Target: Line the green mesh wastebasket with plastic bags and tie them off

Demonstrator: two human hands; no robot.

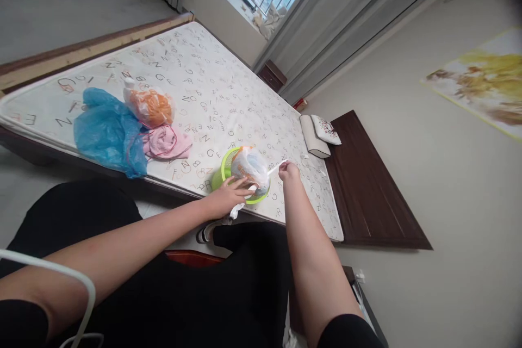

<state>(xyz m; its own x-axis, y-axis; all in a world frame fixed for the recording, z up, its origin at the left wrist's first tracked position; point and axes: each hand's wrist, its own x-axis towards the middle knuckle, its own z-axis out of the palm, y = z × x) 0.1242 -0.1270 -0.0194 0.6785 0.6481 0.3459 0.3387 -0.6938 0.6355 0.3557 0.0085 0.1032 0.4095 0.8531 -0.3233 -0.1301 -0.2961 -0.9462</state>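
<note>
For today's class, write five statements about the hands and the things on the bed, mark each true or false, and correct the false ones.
1. The right hand holds a white strip. True.
2. The blue bag lies on the mattress. True.
3. The left hand rests on the blue bag. False: the left hand is at the green basket.
4. The pink cloth is inside the green basket. False: it lies on the mattress beside the blue bag.
5. The headboard is white. False: it is dark brown.
</note>
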